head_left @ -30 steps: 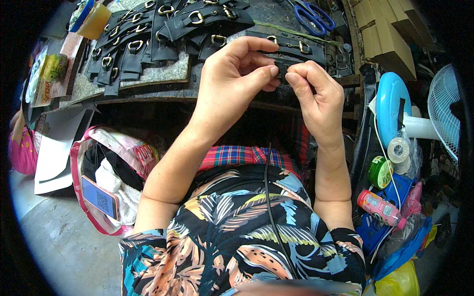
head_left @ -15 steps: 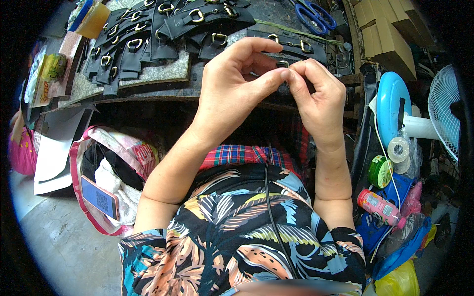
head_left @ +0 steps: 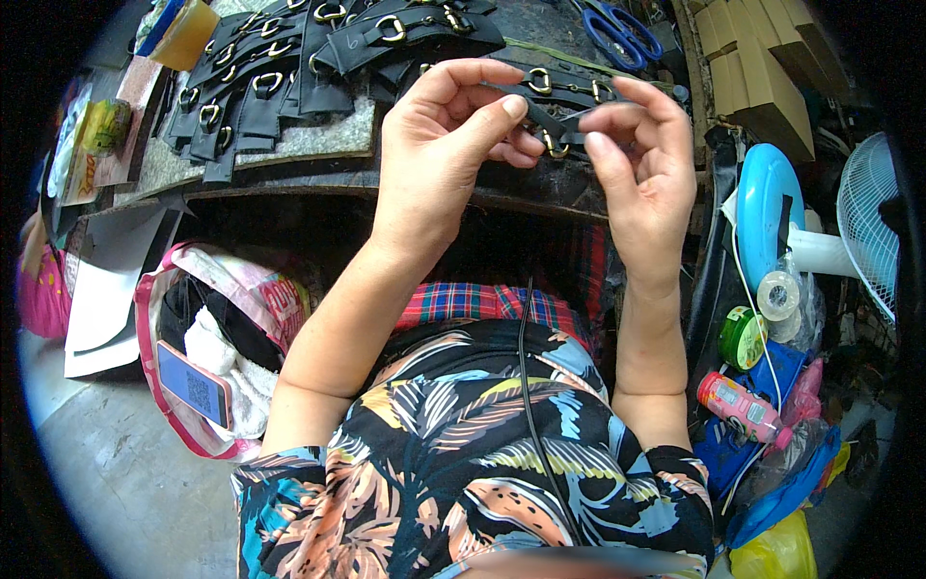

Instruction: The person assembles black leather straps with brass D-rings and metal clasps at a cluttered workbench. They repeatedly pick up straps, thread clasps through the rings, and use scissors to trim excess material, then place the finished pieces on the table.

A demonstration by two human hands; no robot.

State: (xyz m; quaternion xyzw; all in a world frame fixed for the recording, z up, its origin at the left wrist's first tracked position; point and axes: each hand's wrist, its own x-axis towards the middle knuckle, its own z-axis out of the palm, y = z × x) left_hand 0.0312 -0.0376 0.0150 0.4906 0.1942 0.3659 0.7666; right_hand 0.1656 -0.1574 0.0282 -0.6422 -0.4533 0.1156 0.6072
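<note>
My left hand point(head_left: 434, 150) is raised over the bench's front edge, its thumb and fingers closed on a narrow black strap point(head_left: 543, 121). A brass-coloured D-ring point(head_left: 554, 147) shows on the strap, right of the left thumb. Close to the strap's right end is my right hand point(head_left: 648, 174), with thumb and fingers apart; its index fingertip is smeared by motion. Behind the hands lies a black strap piece with brass-coloured rings point(head_left: 540, 81). A heap of similar black straps point(head_left: 260, 92) covers the bench to the left.
Blue-handled scissors point(head_left: 617, 39) lie at the bench's far right. Cardboard boxes point(head_left: 748, 68), a fan point(head_left: 868, 217) and a pink bottle point(head_left: 741, 407) are on my right. At my left stands a bag point(head_left: 154, 357) holding a phone point(head_left: 196, 384) and white cloth.
My hands have moved apart from a fingertip-to-fingertip pinch. The right hand has shifted right and its fingers have spread; the strap and D-ring now show between the hands.
</note>
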